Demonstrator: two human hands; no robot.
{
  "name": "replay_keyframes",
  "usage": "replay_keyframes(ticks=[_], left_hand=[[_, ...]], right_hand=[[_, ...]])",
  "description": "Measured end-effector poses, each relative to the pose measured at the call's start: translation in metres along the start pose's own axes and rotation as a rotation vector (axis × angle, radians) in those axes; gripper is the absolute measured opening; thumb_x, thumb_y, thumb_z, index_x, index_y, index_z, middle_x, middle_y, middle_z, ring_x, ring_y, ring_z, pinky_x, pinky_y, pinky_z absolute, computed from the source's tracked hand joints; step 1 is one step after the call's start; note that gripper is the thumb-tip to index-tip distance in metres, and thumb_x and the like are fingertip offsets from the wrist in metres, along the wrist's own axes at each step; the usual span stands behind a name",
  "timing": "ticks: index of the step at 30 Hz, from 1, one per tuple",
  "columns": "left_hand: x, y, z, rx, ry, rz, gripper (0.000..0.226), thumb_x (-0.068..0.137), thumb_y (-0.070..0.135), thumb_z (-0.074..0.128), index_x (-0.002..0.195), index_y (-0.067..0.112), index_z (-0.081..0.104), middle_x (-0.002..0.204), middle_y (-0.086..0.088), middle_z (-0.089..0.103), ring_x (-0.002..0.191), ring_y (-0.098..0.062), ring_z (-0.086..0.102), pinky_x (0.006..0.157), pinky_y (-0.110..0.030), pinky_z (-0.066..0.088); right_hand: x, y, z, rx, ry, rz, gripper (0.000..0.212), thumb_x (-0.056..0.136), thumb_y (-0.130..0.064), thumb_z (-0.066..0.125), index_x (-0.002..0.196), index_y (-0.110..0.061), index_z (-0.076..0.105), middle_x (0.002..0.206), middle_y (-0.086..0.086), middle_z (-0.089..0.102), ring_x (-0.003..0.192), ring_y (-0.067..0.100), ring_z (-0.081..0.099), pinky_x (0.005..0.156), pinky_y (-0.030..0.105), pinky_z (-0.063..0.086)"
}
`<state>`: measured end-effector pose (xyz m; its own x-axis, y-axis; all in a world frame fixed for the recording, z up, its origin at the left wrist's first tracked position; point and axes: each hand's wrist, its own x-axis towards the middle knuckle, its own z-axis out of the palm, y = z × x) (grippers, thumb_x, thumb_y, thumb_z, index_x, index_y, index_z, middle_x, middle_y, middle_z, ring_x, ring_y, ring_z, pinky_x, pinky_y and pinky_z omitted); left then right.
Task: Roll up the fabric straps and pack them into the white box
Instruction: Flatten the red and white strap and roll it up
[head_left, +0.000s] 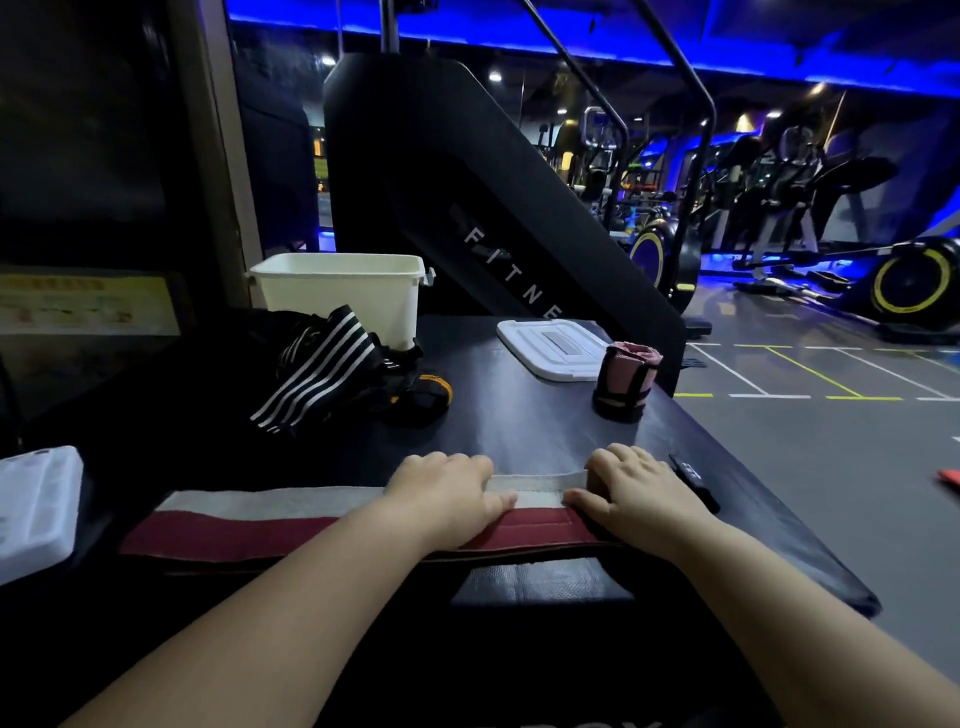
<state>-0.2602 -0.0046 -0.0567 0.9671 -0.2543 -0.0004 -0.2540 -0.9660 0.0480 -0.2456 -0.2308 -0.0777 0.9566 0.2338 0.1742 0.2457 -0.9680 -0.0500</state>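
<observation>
Maroon-and-white strap (249, 519) is spread flat along the near edge of the platform (519, 426), presumably for rolling, and pinned under the flat left hand (447, 493); its end is covered by the right hand (641, 488), grip indiscernible.

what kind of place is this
A gym, most likely: an exercise bike with a yellow-rimmed wheel, a big black machine lettered "FITNE", and a row of cardio machines under blue lights.
</observation>
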Motion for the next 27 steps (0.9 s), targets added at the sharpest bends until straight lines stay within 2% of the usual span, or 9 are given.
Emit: replay_keyframes(ticks=[3, 11, 14, 16, 19, 21, 23, 25, 27], left_hand=[[-0.006, -0.005, 0.005, -0.072, 0.063, -0.032, 0.036, 0.095, 0.06, 0.034, 0.091, 0.025, 0.044, 0.112, 0.001, 0.059, 0.112, -0.025, 0.05, 0.089, -0.038, 0.037], [-0.006, -0.007, 0.012, -0.182, 0.128, -0.03, 0.036, 0.096, 0.054, 0.038, 0.108, 0.022, 0.05, 0.117, 0.001, 0.057, 0.115, -0.024, 0.048, 0.095, -0.039, 0.037], [-0.004, -0.004, 0.013, -0.185, 0.125, -0.002, 0.036, 0.098, 0.05, 0.037, 0.116, 0.022, 0.05, 0.122, 0.002, 0.054, 0.119, -0.023, 0.045, 0.101, -0.039, 0.034], [-0.004, -0.004, 0.013, -0.186, 0.125, 0.002, 0.035, 0.098, 0.05, 0.037, 0.117, 0.023, 0.049, 0.123, 0.003, 0.053, 0.12, -0.022, 0.044, 0.103, -0.04, 0.033], [-0.006, -0.003, 0.015, -0.148, 0.144, 0.004, 0.035, 0.098, 0.049, 0.036, 0.118, 0.023, 0.049, 0.122, 0.002, 0.052, 0.119, -0.022, 0.043, 0.103, -0.04, 0.031], [-0.007, -0.001, 0.016, -0.102, 0.179, 0.004, 0.036, 0.098, 0.049, 0.036, 0.117, 0.023, 0.05, 0.12, 0.001, 0.052, 0.118, -0.023, 0.044, 0.101, -0.039, 0.032], [-0.008, 0.0, 0.017, -0.072, 0.219, 0.003, 0.038, 0.098, 0.05, 0.036, 0.117, 0.022, 0.053, 0.119, 0.0, 0.052, 0.116, -0.023, 0.044, 0.099, -0.037, 0.032], [-0.01, 0.0, 0.018, -0.086, 0.232, -0.001, 0.039, 0.098, 0.05, 0.036, 0.117, 0.023, 0.055, 0.119, 0.0, 0.051, 0.116, -0.023, 0.044, 0.099, -0.037, 0.032], [-0.013, -0.005, 0.018, -0.135, 0.225, -0.001, 0.038, 0.099, 0.049, 0.036, 0.119, 0.023, 0.056, 0.12, 0.001, 0.05, 0.117, -0.022, 0.043, 0.1, -0.036, 0.033]], right_hand=[[0.001, 0.001, -0.001, 0.022, 0.008, -0.001, 0.038, 0.088, -0.064, 0.047, 0.084, -0.027, 0.039, 0.096, -0.008, 0.04, 0.111, 0.019, 0.044, 0.089, 0.033, 0.033], [0.0, 0.019, -0.01, -0.053, 0.035, -0.003, 0.042, 0.087, -0.068, 0.043, 0.085, -0.027, 0.04, 0.098, -0.007, 0.043, 0.111, 0.02, 0.044, 0.079, 0.031, 0.025], [0.002, 0.028, -0.012, -0.106, -0.009, -0.01, 0.04, 0.087, -0.069, 0.041, 0.085, -0.029, 0.04, 0.095, -0.01, 0.04, 0.111, 0.019, 0.045, 0.082, 0.031, 0.028], [0.005, 0.028, -0.013, -0.138, -0.069, -0.006, 0.037, 0.089, -0.067, 0.041, 0.088, -0.03, 0.042, 0.102, -0.008, 0.044, 0.113, 0.018, 0.044, 0.086, 0.031, 0.03], [0.01, 0.022, -0.017, -0.16, -0.123, -0.052, 0.038, 0.092, -0.062, 0.041, 0.109, -0.03, 0.054, 0.122, -0.006, 0.05, 0.124, 0.018, 0.04, 0.1, 0.03, 0.029], [0.013, 0.014, -0.02, -0.171, -0.123, -0.108, 0.046, 0.098, -0.049, 0.042, 0.137, -0.024, 0.046, 0.141, -0.003, 0.045, 0.137, 0.018, 0.031, 0.111, 0.026, 0.02], [0.015, -0.001, -0.023, -0.077, -0.096, -0.189, 0.048, 0.101, -0.04, 0.043, 0.145, -0.021, 0.041, 0.149, -0.001, 0.04, 0.143, 0.014, 0.025, 0.113, 0.022, 0.014], [0.012, -0.016, -0.024, 0.088, -0.121, -0.246, 0.05, 0.098, -0.048, 0.043, 0.142, -0.023, 0.046, 0.149, -0.005, 0.042, 0.139, 0.009, 0.032, 0.111, 0.018, 0.018], [0.003, -0.024, -0.019, 0.138, -0.19, -0.243, 0.073, 0.085, -0.073, 0.037, 0.144, -0.03, 0.041, 0.149, -0.011, 0.039, 0.137, 0.007, 0.033, 0.111, 0.022, 0.023]])
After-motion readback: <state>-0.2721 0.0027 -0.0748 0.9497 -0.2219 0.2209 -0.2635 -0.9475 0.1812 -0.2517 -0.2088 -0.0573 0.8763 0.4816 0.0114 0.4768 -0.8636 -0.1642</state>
